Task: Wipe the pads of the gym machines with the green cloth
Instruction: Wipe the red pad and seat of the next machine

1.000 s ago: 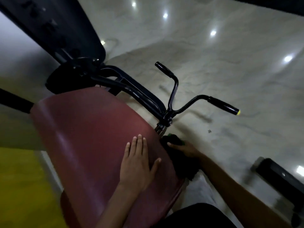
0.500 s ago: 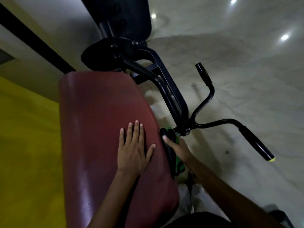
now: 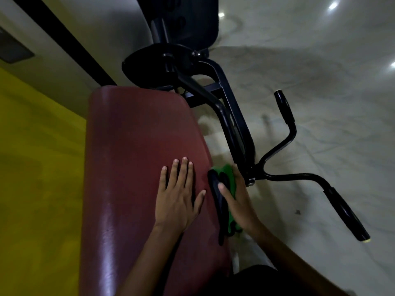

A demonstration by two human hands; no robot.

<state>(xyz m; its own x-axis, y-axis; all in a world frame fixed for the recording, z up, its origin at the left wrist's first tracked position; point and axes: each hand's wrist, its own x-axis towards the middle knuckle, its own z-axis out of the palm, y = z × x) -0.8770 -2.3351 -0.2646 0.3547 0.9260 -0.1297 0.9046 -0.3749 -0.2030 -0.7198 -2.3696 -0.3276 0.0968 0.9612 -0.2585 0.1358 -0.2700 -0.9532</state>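
A: Entry, head view. Any writing or brand marks on the machine?

B: None legible. The black frame [image 3: 235, 133] and the dark red pad [image 3: 136, 159] show no label I can read; the light is dim.

A: Left hand?

B: The left hand [image 3: 177, 201] lies flat on the pad, palm down, fingers straight and close together, thumb out to the right. It holds nothing.

A: Right hand and the cloth?

B: The right hand [image 3: 237, 201] presses the green cloth [image 3: 228, 178] against the pad's right side edge, just below where the handlebar [image 3: 286, 142] joins the frame. Thumb lies on the near face of the bunched cloth, the fingers go behind it, so the cloth is pinched between them. Part of the cloth looks black in shadow.

A: Surroundings?

B: Pale marbled floor [image 3: 320, 82] with ceiling-light reflections on the right; yellow surface [image 3: 38, 167] on the left.

A: Change against the frame half a second back?

B: Both hands sit at the same places on the pad. The green of the cloth now shows higher, above the thumb. One second back, the right hand was lower on the edge with almost no green showing.
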